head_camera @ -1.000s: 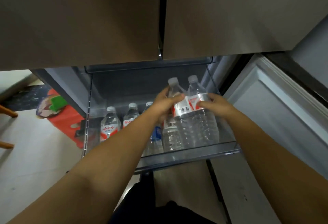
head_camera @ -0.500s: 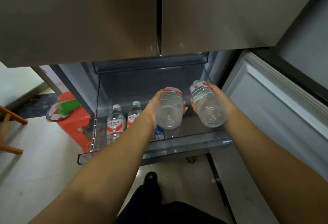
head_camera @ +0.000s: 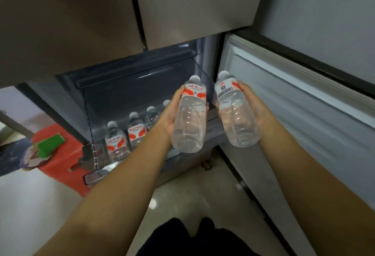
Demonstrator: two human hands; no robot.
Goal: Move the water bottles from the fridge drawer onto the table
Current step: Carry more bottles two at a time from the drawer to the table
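Observation:
My left hand (head_camera: 171, 111) grips a clear water bottle (head_camera: 190, 119) with a red and white label, tilted with its base toward me, above the open fridge drawer (head_camera: 95, 176). My right hand (head_camera: 253, 105) holds a second clear bottle (head_camera: 235, 113) the same way, just to the right. Both bottles are lifted clear of the drawer. Several more bottles stand upright in the drawer's left part, among them one (head_camera: 116, 141) at the front and another (head_camera: 137, 130) behind it. My left forearm hides part of the drawer.
Closed upper fridge doors (head_camera: 194, 2) hang overhead. An open lower fridge door (head_camera: 304, 113) stands at the right. A red stool (head_camera: 60, 160) with a green object (head_camera: 49, 144) on it sits left of the drawer. Pale floor (head_camera: 30, 205) lies below.
Both hands have lifted the two bottles out of the drawer and tipped them base-first toward me. The view has shifted back and to the left.

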